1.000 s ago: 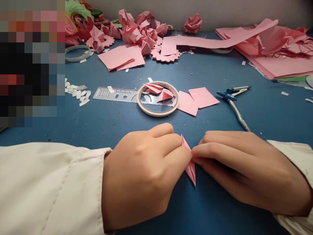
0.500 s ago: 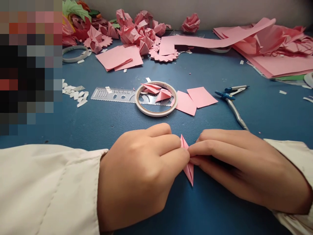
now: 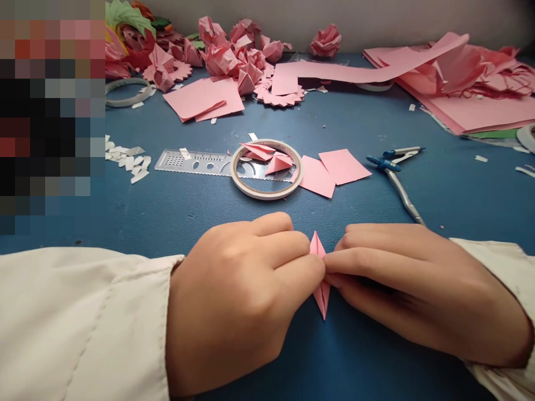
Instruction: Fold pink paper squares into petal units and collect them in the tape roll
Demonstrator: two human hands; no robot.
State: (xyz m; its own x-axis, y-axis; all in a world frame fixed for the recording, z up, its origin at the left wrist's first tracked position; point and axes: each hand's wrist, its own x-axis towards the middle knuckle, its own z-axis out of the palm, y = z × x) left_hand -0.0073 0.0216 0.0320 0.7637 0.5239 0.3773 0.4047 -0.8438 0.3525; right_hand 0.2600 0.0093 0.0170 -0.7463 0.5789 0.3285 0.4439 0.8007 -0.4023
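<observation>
Between my hands is a small folded piece of pink paper (image 3: 322,295), a narrow pointed diamond with a crease down its length. My left hand (image 3: 246,289) is closed, its fingertips pinching the paper from the left. From the other side, my right hand (image 3: 409,278) grips it between thumb and index finger. The fingers cover the paper's middle; its top and bottom points show. Just beyond lies a roll of double-sided tape (image 3: 267,195) with small folded pink pieces (image 3: 279,162) inside its ring. It rests over a clear plastic ruler (image 3: 192,161).
Two pink paper squares (image 3: 345,166) lie right of the tape, and a compass (image 3: 401,192) beyond my right hand. White paper scraps (image 3: 129,159) are at left. Crumpled pink paper flowers (image 3: 234,55) and pink sheets (image 3: 480,106) line the back of the blue table (image 3: 175,206).
The folded paper has turned slightly between my fingers: its top point has shifted right and its bottom point left. Both hands stay almost in place.
</observation>
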